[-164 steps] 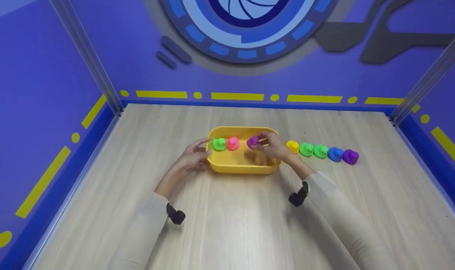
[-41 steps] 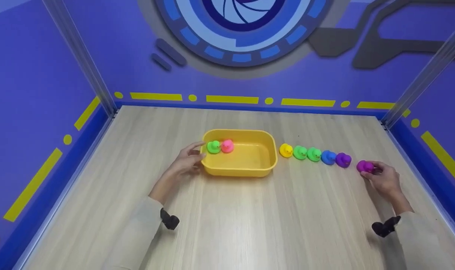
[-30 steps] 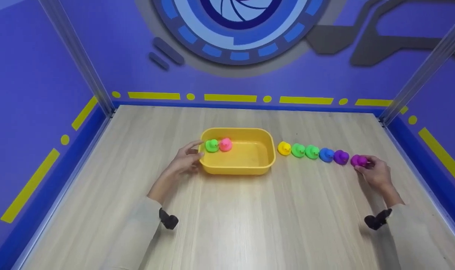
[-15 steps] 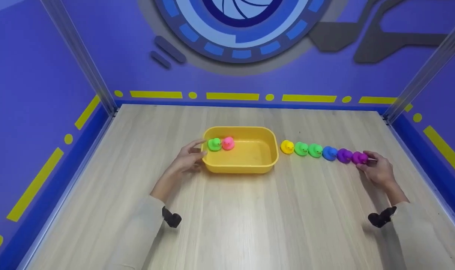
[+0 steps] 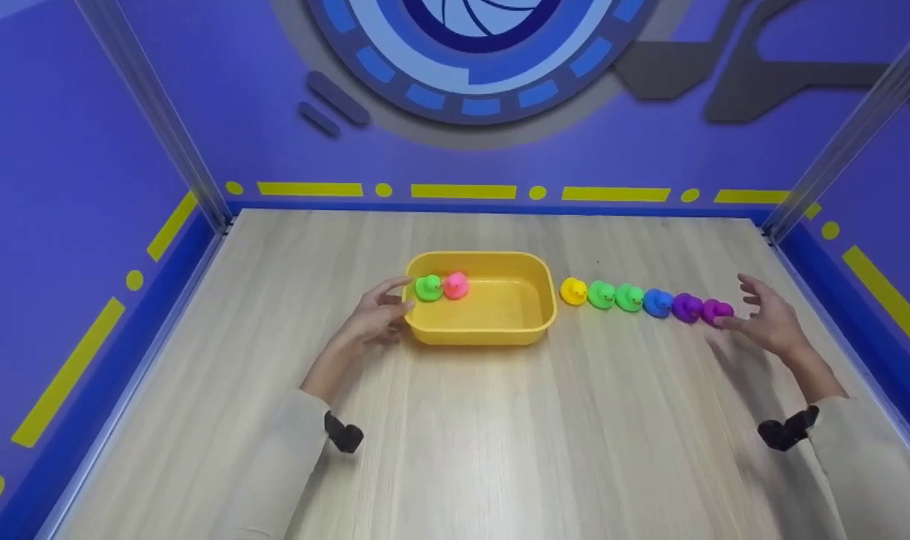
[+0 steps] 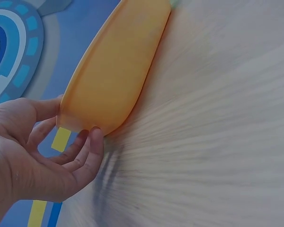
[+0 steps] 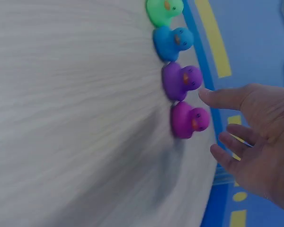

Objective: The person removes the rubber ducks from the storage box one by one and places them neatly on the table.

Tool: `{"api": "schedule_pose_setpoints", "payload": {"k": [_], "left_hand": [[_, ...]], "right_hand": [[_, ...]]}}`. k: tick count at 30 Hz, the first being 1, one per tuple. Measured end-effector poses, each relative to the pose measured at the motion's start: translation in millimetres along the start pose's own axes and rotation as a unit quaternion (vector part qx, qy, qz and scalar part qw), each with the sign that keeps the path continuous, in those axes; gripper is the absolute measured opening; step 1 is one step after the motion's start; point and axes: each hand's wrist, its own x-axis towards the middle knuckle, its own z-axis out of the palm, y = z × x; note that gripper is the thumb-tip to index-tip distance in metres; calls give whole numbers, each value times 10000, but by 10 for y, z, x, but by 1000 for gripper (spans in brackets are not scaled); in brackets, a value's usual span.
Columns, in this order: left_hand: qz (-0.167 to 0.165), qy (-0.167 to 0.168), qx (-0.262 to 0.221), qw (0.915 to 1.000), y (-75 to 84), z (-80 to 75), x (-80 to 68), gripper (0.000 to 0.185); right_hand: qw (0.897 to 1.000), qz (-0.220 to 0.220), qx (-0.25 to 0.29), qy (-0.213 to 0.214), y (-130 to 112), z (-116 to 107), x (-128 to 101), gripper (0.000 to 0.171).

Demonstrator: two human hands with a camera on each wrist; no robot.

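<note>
My left hand holds the left end of a yellow plastic basin, its fingertips at the rim and end wall in the left wrist view. Inside the basin sit a green rubber duck and a pink one. To the right of it runs a row of ducks: yellow, two greens, blue, purple and magenta. At the row's right end, my right hand is spread with nothing in its grasp. In the right wrist view the magenta duck stands apart from the fingers.
A pale wood table carries everything. Blue panels with yellow marks close it in at the back and both sides, with metal posts at the corners. Black wrist cameras sit on both sleeves.
My right hand took the magenta duck from the basin to the row's right end, slid it against the purple one, then let go and drew back right. The left hand stayed at the basin.
</note>
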Motion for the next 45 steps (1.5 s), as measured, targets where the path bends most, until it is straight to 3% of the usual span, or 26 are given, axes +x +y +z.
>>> {"api": "schedule_pose_setpoints", "payload": {"k": [8, 15, 24, 31, 37, 45], "left_hand": [[-41, -163, 279, 9995, 27, -27, -18, 53], [110, -158, 142, 9997, 38, -32, -1, 43], [134, -158, 102, 9997, 67, 8, 42, 49], [184, -391, 3, 9991, 31, -82, 29, 59], [150, -283, -66, 9995, -10, -215, -39, 63], [273, -501, 23, 9984, 34, -45, 15, 63]], "right_hand": [[9989, -458, -60, 59, -298, -60, 77, 91], [9969, -788, 11, -67, -590, -22, 149, 88], [9934, -1120, 134, -224, -933, 87, 253, 76], [9903, -1226, 327, -570, -1253, 261, 381, 67], [9838, -1390, 482, -1020, -1584, 437, 574, 62], [9850, -1184, 274, -1223, -1731, 416, 611, 59]]}}
